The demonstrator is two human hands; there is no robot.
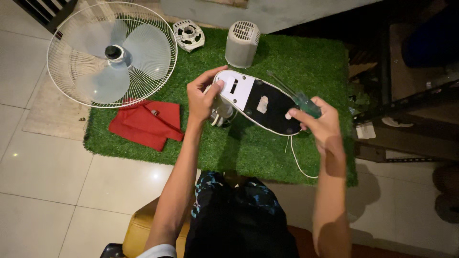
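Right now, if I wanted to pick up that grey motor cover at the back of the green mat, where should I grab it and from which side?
Take the grey motor cover by its side walls, coming down from above. It stands upright with its vented top up, nothing leaning on it. Its walls look smooth and slightly tapered, so gripping low, near the wider bottom, is probably firmer.

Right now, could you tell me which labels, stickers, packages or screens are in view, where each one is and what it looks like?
Label: a small pale, roughly rectangular sticker on the black underside of the fan base, between the left hand and the right hand; its edges look worn.
White panel: on the base's end by the left hand, with a dark slot.
No packages or screens show.
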